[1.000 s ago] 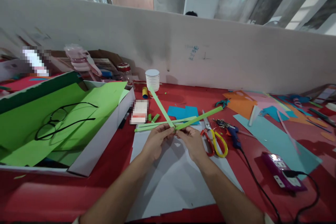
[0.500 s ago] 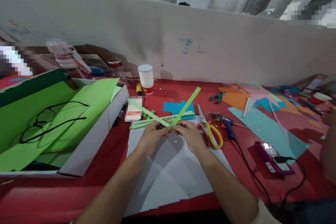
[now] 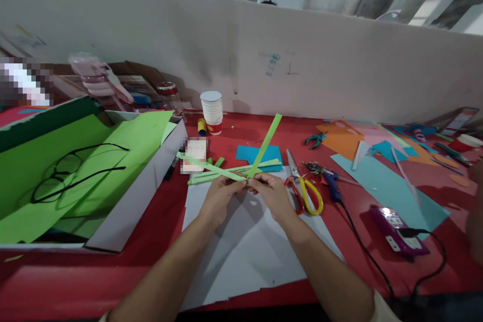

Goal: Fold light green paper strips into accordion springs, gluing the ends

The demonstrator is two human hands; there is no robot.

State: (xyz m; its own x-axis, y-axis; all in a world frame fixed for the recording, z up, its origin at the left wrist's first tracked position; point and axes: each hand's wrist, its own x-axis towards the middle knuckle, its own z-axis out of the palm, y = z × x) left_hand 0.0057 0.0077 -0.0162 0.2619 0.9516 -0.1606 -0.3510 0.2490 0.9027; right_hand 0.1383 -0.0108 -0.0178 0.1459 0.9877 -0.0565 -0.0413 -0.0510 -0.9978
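Observation:
Between my hands, two light green paper strips meet in a V above white paper (image 3: 241, 251). My left hand (image 3: 222, 193) pinches the left strip (image 3: 211, 167) near its lower end. Fingers of my right hand (image 3: 269, 191) are closed on the upright strip (image 3: 266, 143), where the two strips join. The fingertips almost touch and hide part of the join. Behind them lie more green strips (image 3: 273, 163) and blue paper (image 3: 245, 153). Scissors (image 3: 302, 186) with red and yellow handles rest right of my right hand.
A white box (image 3: 147, 191) with green sheets and black glasses (image 3: 60, 176) stands left. Stacked paper cups (image 3: 212, 113) are at the back. Rightward lie a blue glue gun (image 3: 332, 186), a purple device (image 3: 400, 234) with a cable, pliers (image 3: 315, 141) and coloured paper. Another person's arm shows far right.
The upright strip has swung slightly left and stands steeper, and the left strip's far end has dropped lower. My hands stay in nearly the same place; the view has shifted slightly.

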